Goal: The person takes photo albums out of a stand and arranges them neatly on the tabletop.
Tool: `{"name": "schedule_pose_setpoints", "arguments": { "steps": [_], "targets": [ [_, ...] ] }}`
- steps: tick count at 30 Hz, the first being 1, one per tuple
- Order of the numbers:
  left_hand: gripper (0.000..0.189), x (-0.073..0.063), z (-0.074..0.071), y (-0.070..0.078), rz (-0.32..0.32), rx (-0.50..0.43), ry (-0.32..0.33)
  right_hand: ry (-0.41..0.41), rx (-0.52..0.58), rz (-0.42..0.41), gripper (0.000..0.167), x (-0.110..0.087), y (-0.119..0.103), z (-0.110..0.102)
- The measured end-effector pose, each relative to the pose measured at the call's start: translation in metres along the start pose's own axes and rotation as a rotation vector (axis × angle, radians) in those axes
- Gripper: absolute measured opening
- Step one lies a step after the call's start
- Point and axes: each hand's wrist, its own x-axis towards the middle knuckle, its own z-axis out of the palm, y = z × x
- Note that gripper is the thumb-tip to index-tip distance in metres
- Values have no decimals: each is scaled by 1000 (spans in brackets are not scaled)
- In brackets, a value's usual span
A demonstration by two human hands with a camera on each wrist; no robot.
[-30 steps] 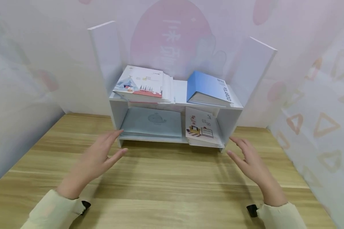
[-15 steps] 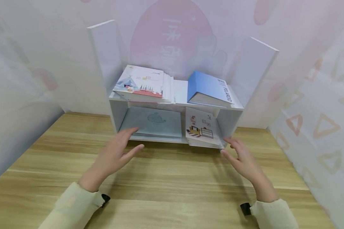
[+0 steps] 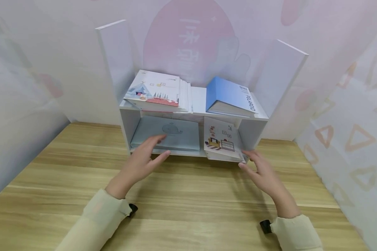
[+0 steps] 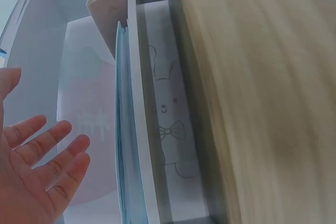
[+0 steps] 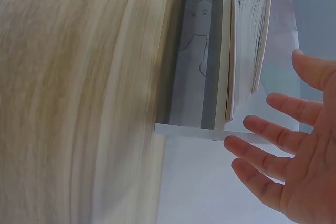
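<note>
A small white shelf (image 3: 195, 153) with two levels holds books. On its lower level, a pale blue folder-like book (image 3: 149, 129) with a whale drawing lies flat at the left. Beside it at the right lies a white illustrated album (image 3: 221, 134), its thick pages showing in the right wrist view. My left hand (image 3: 141, 158), fingers spread, hovers in front of the blue book and holds nothing. Near the shelf's lower right corner is my right hand (image 3: 264, 170), also spread and holding nothing; whether its fingertips touch the shelf I cannot tell.
On the upper level rest a stack of white picture books (image 3: 157, 89) at the left and a blue album (image 3: 230, 96) marked POLAROID at the right. Tall side panels (image 3: 114, 59) rise at both ends. The wooden table (image 3: 191, 209) meets pale printed curtains behind.
My left hand has moved right and slightly forward, from the shelf's left end to before the blue book. My right hand has shifted a little left. The books have not moved.
</note>
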Motion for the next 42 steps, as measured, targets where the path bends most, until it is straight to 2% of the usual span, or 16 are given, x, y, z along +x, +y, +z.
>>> {"name": "schedule_pose_setpoints", "arguments": {
  "steps": [7,21,28,35,42],
  "targets": [
    [59,15,11,7,-3,-78,-21,10,9,9,53,3,0,3],
    [55,45,45,29,-29,-151,-71,24,12,19,51,9,-3,6],
    [53,52,59,35,-63,-183,-106,23,2,20,50,10,-2,7],
    [51,58,67,40,-86,-204,-90,34,3,7,48,13,-2,10],
    [48,65,75,46,-136,-217,-56,19,14,44,50,13,-2,13]
  ]
}}
